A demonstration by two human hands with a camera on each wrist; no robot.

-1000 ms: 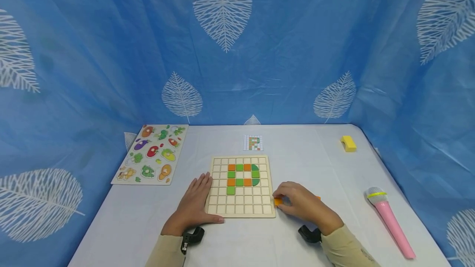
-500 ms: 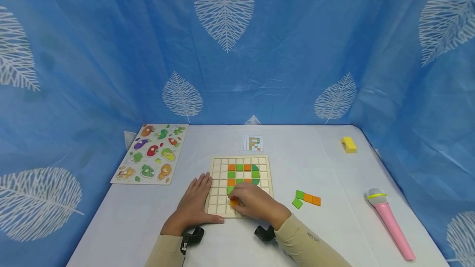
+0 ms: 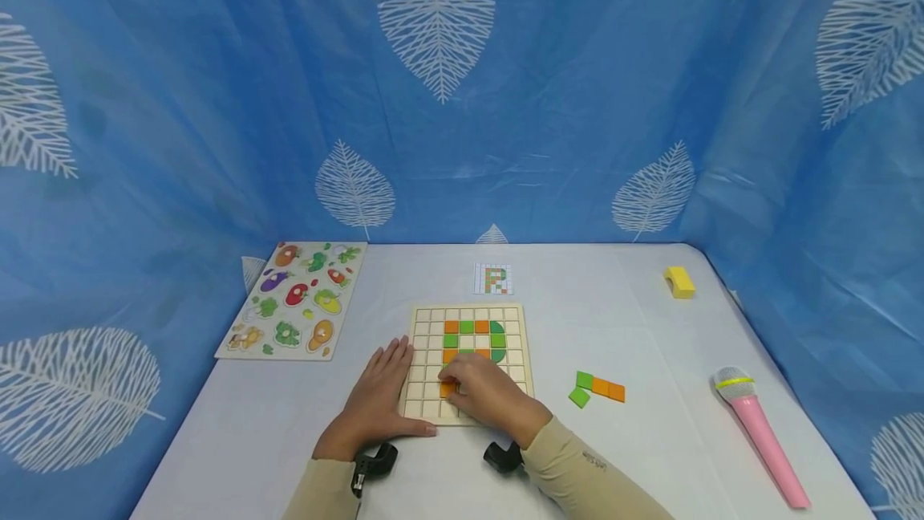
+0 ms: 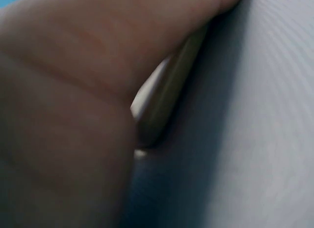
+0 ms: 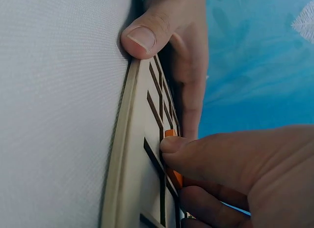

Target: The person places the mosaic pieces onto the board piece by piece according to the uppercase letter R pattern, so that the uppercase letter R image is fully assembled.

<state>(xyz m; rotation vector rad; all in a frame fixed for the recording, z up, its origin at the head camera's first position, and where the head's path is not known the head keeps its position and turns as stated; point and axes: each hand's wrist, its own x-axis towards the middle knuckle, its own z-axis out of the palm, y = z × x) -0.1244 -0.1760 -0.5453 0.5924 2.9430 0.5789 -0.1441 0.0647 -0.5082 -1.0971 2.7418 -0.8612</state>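
A wooden grid board (image 3: 426, 408) lies mid-table, with orange, green and rounded dark-green tiles set in its cells. My left hand (image 3: 377, 396) lies flat along the board's left side, fingers straight, thumb at the front left corner. Over the lower middle of the board, my right hand (image 3: 491, 393) pinches an orange square tile (image 3: 447, 388) between thumb and fingers, below the column of tiles. In the right wrist view the orange tile (image 5: 174, 177) sits right at the grid's surface under the thumb. The right hand hides part of the board's lower cells.
Loose green tiles (image 3: 580, 397) and orange tiles (image 3: 608, 388) lie right of the board. Behind it is a small pattern card (image 3: 494, 279). A vegetable puzzle board (image 3: 296, 303) stands at left, a yellow arch block (image 3: 679, 282) and a pink toy microphone (image 3: 765, 440) at right.
My right hand has taken an orange tile from the right of the board and brought it left onto the lower cells, shifting slightly left since half a second ago. The left hand stays put.
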